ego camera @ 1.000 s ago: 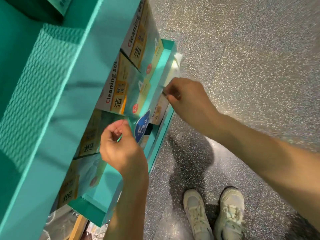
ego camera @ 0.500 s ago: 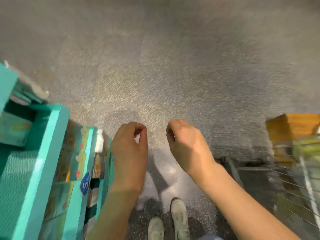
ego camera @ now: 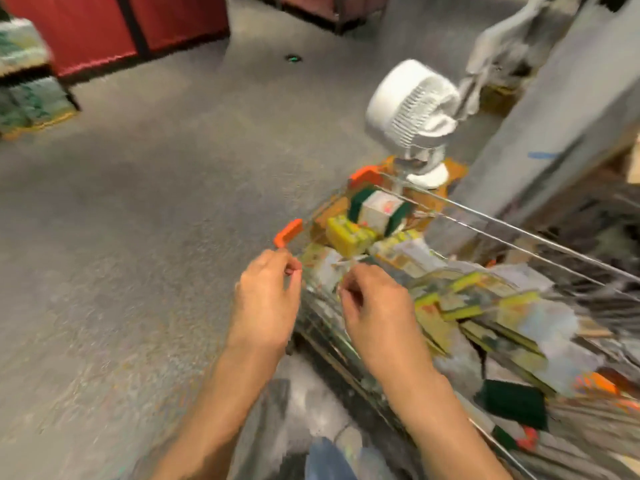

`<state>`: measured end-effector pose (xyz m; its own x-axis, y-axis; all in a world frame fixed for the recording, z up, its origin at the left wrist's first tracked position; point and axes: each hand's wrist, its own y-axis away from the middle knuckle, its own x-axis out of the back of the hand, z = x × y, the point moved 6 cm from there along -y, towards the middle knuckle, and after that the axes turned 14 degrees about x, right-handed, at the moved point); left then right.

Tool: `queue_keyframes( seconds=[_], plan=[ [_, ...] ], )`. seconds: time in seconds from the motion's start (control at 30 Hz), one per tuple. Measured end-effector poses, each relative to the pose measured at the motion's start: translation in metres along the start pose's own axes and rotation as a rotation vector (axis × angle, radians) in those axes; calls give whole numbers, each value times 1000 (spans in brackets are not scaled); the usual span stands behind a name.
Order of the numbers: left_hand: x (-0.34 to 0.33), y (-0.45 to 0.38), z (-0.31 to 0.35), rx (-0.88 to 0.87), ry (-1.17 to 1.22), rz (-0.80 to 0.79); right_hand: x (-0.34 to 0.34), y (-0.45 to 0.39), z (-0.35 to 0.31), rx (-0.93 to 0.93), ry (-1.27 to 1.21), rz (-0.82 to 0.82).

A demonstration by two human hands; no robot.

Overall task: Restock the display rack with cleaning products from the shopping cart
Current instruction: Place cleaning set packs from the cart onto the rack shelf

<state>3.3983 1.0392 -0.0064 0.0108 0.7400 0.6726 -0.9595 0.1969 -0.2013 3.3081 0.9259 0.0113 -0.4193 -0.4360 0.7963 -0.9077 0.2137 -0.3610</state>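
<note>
Reaching toward the shopping cart [ego camera: 519, 233] on the right, the left hand [ego camera: 266, 299] and right hand [ego camera: 374, 303] hover loosely curled and empty at its near-left rim, so the next move seems to be grasping a sponge pack [ego camera: 348, 233] from the heap

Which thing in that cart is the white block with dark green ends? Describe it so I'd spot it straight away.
Find the wire shopping cart on the right, below the white fan. At the cart's far end, near the orange corner guard, sits the white pack with dark green ends. Its neighbours are mostly yellow packs; it alone is white between two dark green ends.
</note>
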Motion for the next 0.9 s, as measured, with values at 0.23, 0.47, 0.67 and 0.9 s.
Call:
queue_keyframes(
  seconds=[0.23, 0.47, 0.67, 0.9],
  plan=[
    [-101, 1, 89, -45, 1, -284, 87, 52, 125, -392, -31, 154],
    [-167, -23, 117, -68, -92, -429, 108, 33, 176, -466, -66, 208],
    [-224, -48, 116, -16, -183, -518, 68, 18, 221, -638, -164, 198],
    [-282, -74, 94, 80, -201, -602, 0, 5, 255, -902, -254, 291]
  ],
)
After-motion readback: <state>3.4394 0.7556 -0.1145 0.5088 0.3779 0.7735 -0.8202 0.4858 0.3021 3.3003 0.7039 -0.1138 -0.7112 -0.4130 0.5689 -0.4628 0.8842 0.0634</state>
